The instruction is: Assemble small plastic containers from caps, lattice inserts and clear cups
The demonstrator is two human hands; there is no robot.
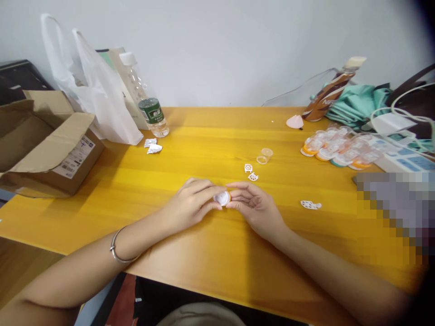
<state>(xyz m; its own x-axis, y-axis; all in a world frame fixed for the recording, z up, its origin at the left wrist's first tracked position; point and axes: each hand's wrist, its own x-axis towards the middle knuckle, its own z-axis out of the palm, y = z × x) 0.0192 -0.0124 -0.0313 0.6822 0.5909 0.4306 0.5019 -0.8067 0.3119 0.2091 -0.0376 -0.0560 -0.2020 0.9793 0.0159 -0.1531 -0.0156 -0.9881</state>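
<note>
My left hand [192,201] and my right hand [249,203] meet at the middle of the yellow table [190,149]. Both pinch one small round cup [223,198], white on top with an orange rim, between their fingertips. A silver bangle [117,251] sits on my left wrist. Just beyond my right hand lie two small white cut-out pieces [250,172] and a clear little cup [264,155]. Another white cut-out piece [311,205] lies to the right of my right hand.
An open cardboard box [50,145] and a white plastic bag [98,99] stand at the left, with a water bottle [149,108] and crumpled foil bits [152,146]. At the right are several sealed small cups [340,149], a brown bottle [328,93], teal cloth [360,104] and cables.
</note>
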